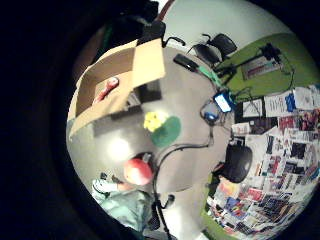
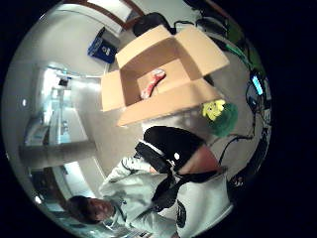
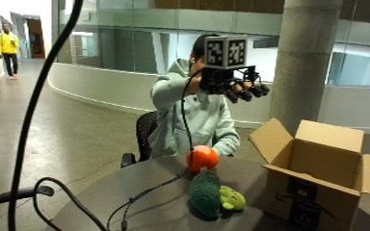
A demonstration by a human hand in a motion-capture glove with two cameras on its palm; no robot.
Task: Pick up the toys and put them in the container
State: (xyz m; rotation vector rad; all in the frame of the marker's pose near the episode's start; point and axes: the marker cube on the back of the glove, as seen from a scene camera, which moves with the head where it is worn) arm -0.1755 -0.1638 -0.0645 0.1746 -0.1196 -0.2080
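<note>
My gloved right hand (image 3: pixel 236 86) is raised high above the round table (image 3: pixel 165 211), in front of the person's head, with its fingers stretched out and nothing in them. An orange-red ball toy (image 3: pixel 202 158) (image 1: pixel 138 171) sits on the table near the person. Closer to the front lies a green plush (image 3: pixel 205 192) (image 2: pixel 224 121) with a yellow-green toy (image 3: pixel 231 198) (image 1: pixel 154 121) against it. The open cardboard box (image 3: pixel 313 168) (image 2: pixel 163 64) stands to the right of the toys. A pink and red toy (image 2: pixel 153 83) (image 1: pixel 106 90) lies inside it.
A black cable (image 3: pixel 146 192) runs across the table past the ball. Small devices (image 1: pixel 223 101) and a black bar (image 1: pixel 186 62) lie on the far part of the table. A concrete pillar (image 3: pixel 303 57) rises behind the box. The person sits on a black chair (image 3: pixel 143 134).
</note>
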